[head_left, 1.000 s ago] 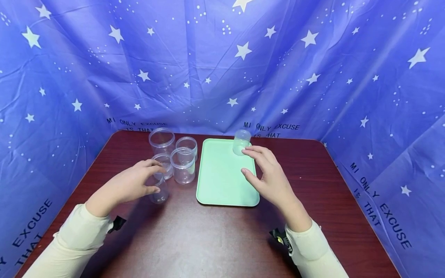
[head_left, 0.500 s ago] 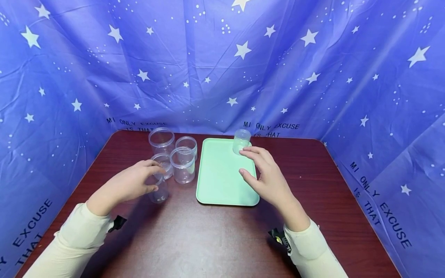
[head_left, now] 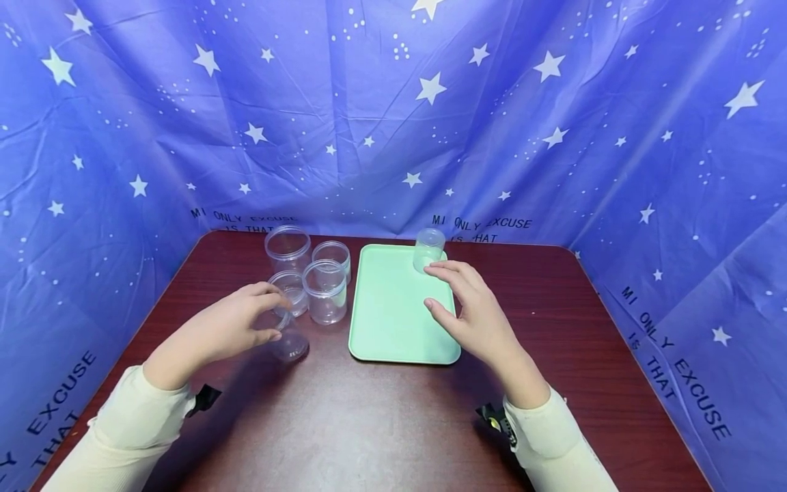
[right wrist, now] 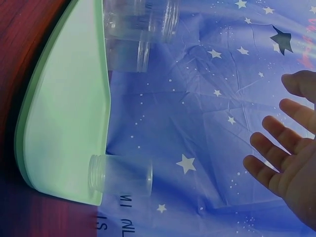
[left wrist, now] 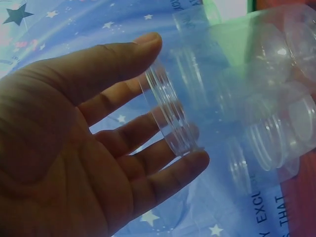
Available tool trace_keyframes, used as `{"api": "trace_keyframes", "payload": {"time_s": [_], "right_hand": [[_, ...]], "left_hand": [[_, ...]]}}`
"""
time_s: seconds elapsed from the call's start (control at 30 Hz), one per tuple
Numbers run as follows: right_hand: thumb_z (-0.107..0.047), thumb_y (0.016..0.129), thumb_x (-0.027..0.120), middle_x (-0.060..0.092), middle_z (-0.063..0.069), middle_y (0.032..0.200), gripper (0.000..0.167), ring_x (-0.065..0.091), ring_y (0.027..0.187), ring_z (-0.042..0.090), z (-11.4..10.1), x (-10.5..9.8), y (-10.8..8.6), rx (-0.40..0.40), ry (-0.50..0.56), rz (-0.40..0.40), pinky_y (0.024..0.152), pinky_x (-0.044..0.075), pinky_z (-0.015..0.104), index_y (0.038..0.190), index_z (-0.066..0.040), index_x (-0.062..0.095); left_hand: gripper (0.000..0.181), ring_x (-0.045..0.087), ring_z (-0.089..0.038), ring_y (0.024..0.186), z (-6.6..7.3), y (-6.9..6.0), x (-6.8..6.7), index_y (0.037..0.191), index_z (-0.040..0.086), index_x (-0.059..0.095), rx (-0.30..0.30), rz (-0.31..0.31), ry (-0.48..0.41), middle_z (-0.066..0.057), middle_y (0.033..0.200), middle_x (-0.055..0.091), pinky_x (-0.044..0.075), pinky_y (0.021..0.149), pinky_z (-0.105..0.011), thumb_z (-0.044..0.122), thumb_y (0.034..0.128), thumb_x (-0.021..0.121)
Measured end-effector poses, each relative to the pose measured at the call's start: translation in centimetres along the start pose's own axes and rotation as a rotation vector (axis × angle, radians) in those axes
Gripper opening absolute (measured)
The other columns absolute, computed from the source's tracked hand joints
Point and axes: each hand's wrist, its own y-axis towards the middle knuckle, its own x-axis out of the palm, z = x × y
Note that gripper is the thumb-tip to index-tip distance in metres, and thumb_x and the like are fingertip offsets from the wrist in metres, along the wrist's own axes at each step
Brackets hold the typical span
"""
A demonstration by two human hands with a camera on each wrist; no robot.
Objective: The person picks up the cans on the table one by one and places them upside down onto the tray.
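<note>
My left hand (head_left: 224,331) grips a clear plastic jar (head_left: 292,347) by its rim. In the left wrist view, the thumb and fingers curl around the jar's threaded mouth (left wrist: 170,111). The jar is tilted in the head view, its base pointing to the right. My right hand (head_left: 476,314) hovers over the right edge of a pale green tray (head_left: 393,307), fingers apart and holding nothing. A small clear jar (head_left: 429,251) stands upside down at the tray's far right corner; the right wrist view shows its threaded rim (right wrist: 97,175) against the tray.
Several more clear jars stand mouth up left of the tray: a large jar (head_left: 287,246) at the back, a jar (head_left: 332,258) behind a taller jar (head_left: 326,297), and a low jar (head_left: 289,287) near my left fingers. A blue star-patterned curtain (head_left: 344,123) surrounds the brown table (head_left: 381,424).
The jar in my left hand has tipped, its base swinging to the right. My right hand has stayed nearly still.
</note>
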Motion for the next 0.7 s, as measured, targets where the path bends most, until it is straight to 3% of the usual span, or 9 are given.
{"api": "trace_keyframes", "payload": {"time_s": [0.23, 0.47, 0.6, 0.7], "right_hand": [[-0.014, 0.088, 0.079, 0.062, 0.007, 0.134, 0.05, 0.056, 0.127, 0.024, 0.2, 0.08, 0.01, 0.001, 0.012, -0.008, 0.105, 0.045, 0.04, 0.135, -0.011, 0.063], [-0.017, 0.091, 0.077, 0.062, 0.006, 0.134, 0.048, 0.057, 0.115, 0.019, 0.49, 0.28, -0.04, 0.045, 0.047, -0.055, 0.084, 0.045, 0.033, 0.136, -0.012, 0.062], [-0.019, 0.091, 0.077, 0.062, 0.004, 0.133, 0.047, 0.058, 0.118, 0.019, 0.74, 0.44, -0.12, 0.067, 0.07, -0.088, 0.091, 0.049, 0.038, 0.136, -0.013, 0.063], [-0.02, 0.092, 0.077, 0.062, 0.002, 0.133, 0.047, 0.058, 0.125, 0.019, 0.91, 0.54, -0.17, 0.08, 0.082, -0.108, 0.1, 0.048, 0.042, 0.136, -0.013, 0.063]], "left_hand": [[0.043, 0.066, -0.01, 0.092, 0.68, -0.29, -0.53, 0.123, 0.018, 0.071, 0.004, 0.034, -0.054, -0.001, 0.12, 0.064, 0.057, 0.086, -0.04, 0.018, 0.083, 0.086], [0.044, 0.057, -0.007, 0.087, 0.57, -0.53, -0.42, 0.122, 0.016, 0.071, 0.034, 0.102, -0.099, 0.004, 0.116, 0.065, 0.053, 0.077, -0.033, 0.019, 0.081, 0.087], [0.044, 0.055, -0.01, 0.081, 0.4, -0.58, -0.1, 0.122, 0.016, 0.071, 0.058, 0.131, -0.146, 0.006, 0.113, 0.065, 0.051, 0.068, -0.028, 0.02, 0.0815, 0.087], [0.044, 0.057, -0.009, 0.085, 0.44, -0.52, 0.11, 0.123, 0.017, 0.071, 0.062, 0.149, -0.172, 0.006, 0.115, 0.065, 0.053, 0.069, -0.027, 0.02, 0.0819, 0.087]]}}
